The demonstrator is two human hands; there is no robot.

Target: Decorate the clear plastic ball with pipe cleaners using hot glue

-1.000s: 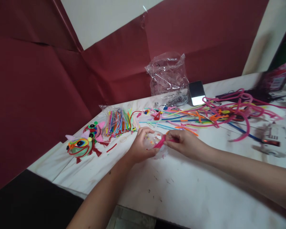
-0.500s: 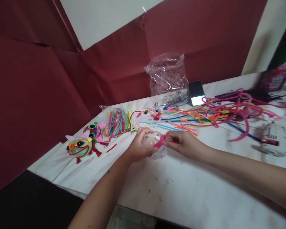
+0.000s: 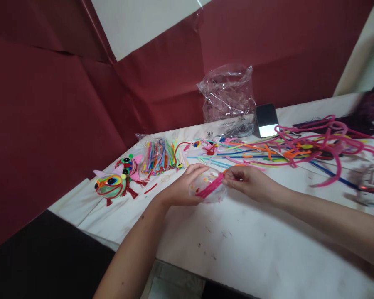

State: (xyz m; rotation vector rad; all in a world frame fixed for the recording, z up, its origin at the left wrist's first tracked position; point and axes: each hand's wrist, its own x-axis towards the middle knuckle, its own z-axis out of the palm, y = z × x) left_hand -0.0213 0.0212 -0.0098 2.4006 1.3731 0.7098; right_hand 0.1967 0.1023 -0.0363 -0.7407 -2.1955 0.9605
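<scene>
My left hand [image 3: 183, 187] cups a clear plastic ball [image 3: 209, 192] just above the white table [image 3: 252, 245], fingers curled round its left side. A pink pipe cleaner [image 3: 209, 187] lies slanted across the ball. My right hand [image 3: 248, 182] pinches the pipe cleaner's upper right end with fingers closed. Small coloured bits show through the ball's clear shell.
Two colourful decorated fish-like balls [image 3: 116, 180] lie at the left. A packet of coloured pipe cleaners [image 3: 160, 155], loose pieces [image 3: 246, 151] and long pink ones [image 3: 324, 141] spread behind my hands. A clear plastic bag [image 3: 229, 97], a phone [image 3: 266, 120] and a glue gun [image 3: 372, 189] stand farther off.
The ball has turned in my left hand so more of the pink pipe cleaner shows across it. My right hand has drawn slightly right. The camera shifted a little.
</scene>
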